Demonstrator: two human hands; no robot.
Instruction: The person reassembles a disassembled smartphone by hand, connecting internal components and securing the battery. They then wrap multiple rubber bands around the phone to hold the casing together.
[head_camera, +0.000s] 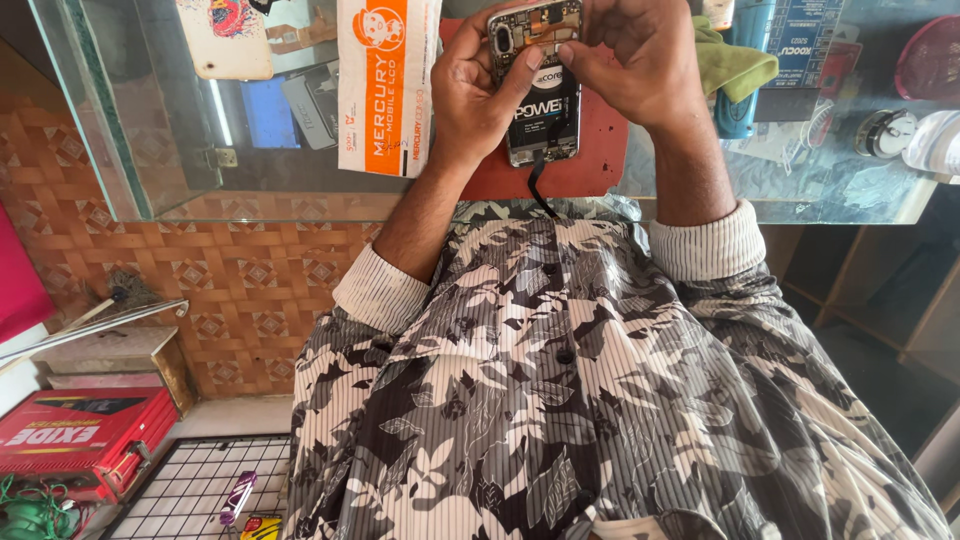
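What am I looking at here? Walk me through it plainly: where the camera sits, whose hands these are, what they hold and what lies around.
There is one picture, taken by a camera worn on a person's head and looking down, so you see their patterned shirt and both bare hands; no machine is involved. The left hand and right hand together hold an opened phone with its back cover off, so the black battery and the parts inside show. Both thumbs press on it. A thin black strip hangs from its lower end. Under the phone lies a red mat on a glass counter. Beside it are a white and orange package and a green cloth.
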